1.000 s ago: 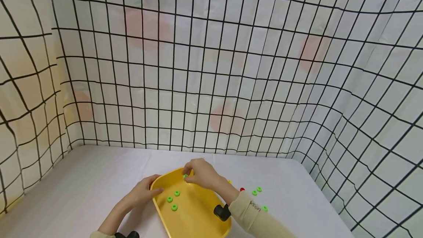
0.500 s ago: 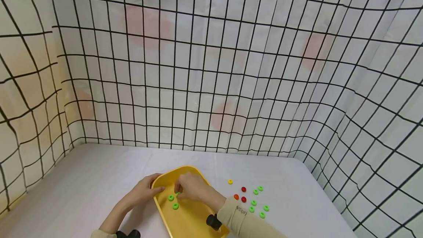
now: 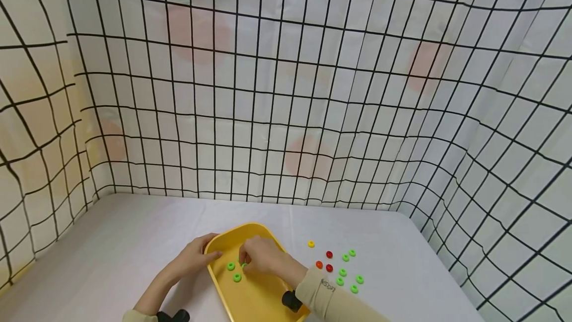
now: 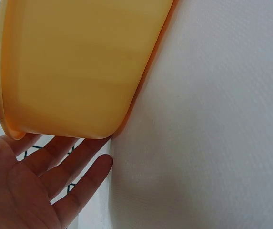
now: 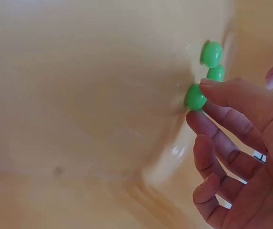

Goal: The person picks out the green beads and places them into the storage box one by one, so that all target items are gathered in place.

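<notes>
A yellow tray lies on the white table, with several small green ring-shaped beads on its floor. At the tray's far left corner my left hand grips the rim, thumb over the inside and fingers spread along the outer wall. Inside the tray, my right hand pinches a green bead between thumb and fingertips, low at the floor. Two more green beads sit just beyond it in the right wrist view. In the head view the fingers partly hide the pinched bead.
Right of the tray, loose beads lie on the table: a yellow bead, two red beads, an orange bead and several green beads. A white backdrop with black grid lines encloses the table's back and sides.
My right hand has come down from above the tray's far end to its floor with a green bead, then shifted slightly right. The left hand keeps its grip on the rim.
</notes>
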Action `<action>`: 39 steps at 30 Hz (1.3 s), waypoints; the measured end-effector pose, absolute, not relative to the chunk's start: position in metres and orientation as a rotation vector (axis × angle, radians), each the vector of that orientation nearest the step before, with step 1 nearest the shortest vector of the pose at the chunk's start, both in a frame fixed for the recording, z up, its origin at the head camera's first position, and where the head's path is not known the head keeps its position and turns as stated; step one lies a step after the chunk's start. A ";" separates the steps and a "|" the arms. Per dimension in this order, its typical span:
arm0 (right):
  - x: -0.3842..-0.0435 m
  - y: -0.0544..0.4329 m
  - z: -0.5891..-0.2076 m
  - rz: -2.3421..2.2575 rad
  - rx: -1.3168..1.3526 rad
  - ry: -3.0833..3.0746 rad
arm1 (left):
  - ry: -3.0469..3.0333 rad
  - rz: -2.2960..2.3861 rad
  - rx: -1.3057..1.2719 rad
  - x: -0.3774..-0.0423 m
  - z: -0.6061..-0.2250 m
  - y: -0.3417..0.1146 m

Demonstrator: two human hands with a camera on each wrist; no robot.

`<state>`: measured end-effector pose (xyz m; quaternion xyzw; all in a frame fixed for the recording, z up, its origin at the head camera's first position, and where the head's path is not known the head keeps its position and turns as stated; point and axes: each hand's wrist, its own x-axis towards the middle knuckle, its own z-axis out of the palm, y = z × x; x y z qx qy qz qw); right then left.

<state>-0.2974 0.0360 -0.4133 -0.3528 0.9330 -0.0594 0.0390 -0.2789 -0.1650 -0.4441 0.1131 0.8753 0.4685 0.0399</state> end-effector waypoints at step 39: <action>-0.338 0.170 -0.373 -0.998 -0.596 3.067 | 2.682 1.452 0.251 -0.279 -0.445 -0.162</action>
